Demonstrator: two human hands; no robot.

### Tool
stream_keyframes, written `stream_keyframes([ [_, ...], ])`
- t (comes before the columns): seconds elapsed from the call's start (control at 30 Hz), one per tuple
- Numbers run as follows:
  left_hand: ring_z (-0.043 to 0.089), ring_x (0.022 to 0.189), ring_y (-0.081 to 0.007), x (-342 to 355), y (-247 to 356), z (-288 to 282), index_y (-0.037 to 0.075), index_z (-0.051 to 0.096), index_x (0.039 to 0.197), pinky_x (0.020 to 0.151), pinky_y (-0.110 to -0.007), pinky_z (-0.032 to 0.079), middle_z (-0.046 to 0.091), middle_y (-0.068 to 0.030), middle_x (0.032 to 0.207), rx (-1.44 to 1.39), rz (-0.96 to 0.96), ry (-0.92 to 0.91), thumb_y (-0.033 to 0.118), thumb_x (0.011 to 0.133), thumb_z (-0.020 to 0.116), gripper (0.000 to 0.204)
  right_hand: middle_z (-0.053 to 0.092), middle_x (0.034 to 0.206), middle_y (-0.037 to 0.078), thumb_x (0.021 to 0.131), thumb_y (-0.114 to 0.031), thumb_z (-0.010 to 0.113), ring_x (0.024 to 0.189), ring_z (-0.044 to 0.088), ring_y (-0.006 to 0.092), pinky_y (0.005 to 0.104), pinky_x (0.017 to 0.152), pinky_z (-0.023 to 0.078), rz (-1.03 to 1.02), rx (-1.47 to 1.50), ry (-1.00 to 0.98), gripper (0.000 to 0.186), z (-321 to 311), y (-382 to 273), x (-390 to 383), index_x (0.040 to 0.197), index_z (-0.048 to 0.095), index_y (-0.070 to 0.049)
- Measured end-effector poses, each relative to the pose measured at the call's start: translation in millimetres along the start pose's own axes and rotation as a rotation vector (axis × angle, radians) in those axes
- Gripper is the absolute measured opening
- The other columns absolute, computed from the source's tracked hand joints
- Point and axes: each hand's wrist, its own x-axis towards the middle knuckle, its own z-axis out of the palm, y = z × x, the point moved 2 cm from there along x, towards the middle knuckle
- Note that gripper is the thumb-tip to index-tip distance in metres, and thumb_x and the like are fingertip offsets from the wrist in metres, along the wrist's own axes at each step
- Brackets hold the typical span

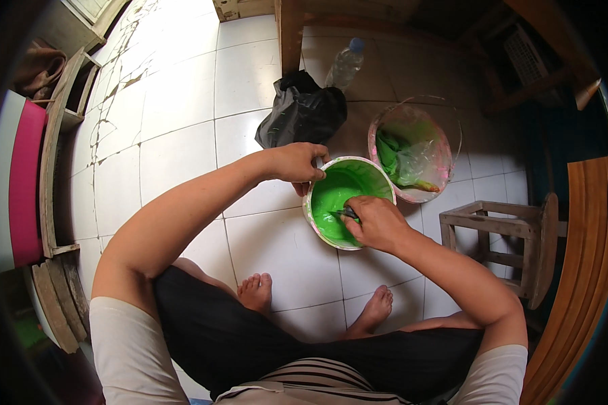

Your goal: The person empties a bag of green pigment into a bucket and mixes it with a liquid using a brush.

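Observation:
A white bucket (309,210) with a smeared rim stands on the tiles in front of me, holding bright green paint (332,194). My left hand (298,163) is closed on the bucket's upper left rim, thumb over the edge. Inside the opening, my right hand (380,221) grips a dark-handled tool (348,212). The tool's far end points into the paint, so its kind cannot be made out. Just beyond, to the right, a second bucket (422,198) with pink and green stains and a wire handle contains green-stained material (388,150) and clear plastic (415,163).
A black plastic bag (300,113) and a clear bottle with a blue cap (344,66) are beside a wooden post (290,40). At right stands a wooden stool (493,226). My bare feet (255,291) flank the near floor. Wooden shelving (51,169) lines the left.

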Motion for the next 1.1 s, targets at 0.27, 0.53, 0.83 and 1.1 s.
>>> stream_keyframes([
  [0.27,0.072,0.076,-0.0238,-0.5,-1.7,-2.6,-0.002,0.050,0.125,0.071,-0.033,0.063,0.067,-0.0163,0.091,-0.004,-0.036,-0.036,0.012,0.096,0.058,0.033,0.065,0.088,0.018,0.086,-0.014,0.065,0.088,0.064,0.0379,0.0465,0.080,0.052,-0.135,-0.124,0.177,0.020,-4.8,11.7,16.0,0.099,0.063,0.001],
  [0.53,0.071,0.067,-0.0240,0.3,-1.8,-0.5,-0.004,0.051,0.125,0.061,-0.035,0.063,0.069,-0.0183,0.083,-0.021,-0.006,-0.016,0.009,0.094,0.059,0.035,0.067,0.089,0.022,0.086,-0.016,0.064,0.086,0.066,0.0395,0.0474,0.080,0.053,0.055,-0.094,-0.052,0.019,-11.3,2.6,-0.7,0.091,0.063,0.003],
  [0.83,0.072,0.080,-0.0225,-2.2,-0.3,-0.9,-0.002,0.052,0.125,0.074,-0.034,0.063,0.066,-0.0143,0.093,-0.023,-0.044,-0.032,0.012,0.095,0.057,0.033,0.067,0.092,0.021,0.087,-0.016,0.066,0.087,0.065,0.0387,0.0459,0.078,0.052,-0.059,-0.010,0.184,0.024,-0.3,13.2,10.1,0.103,0.065,0.002],
  [1.1,0.071,0.082,-0.0221,-2.5,5.5,-1.1,-0.001,0.052,0.125,0.074,-0.034,0.063,0.066,-0.0140,0.094,0.000,-0.060,-0.041,0.013,0.096,0.058,0.033,0.068,0.097,0.021,0.086,-0.013,0.067,0.089,0.066,0.0384,0.0450,0.079,0.053,-0.017,-0.007,0.222,0.024,-4.0,27.2,8.9,0.104,0.065,0.002],
])
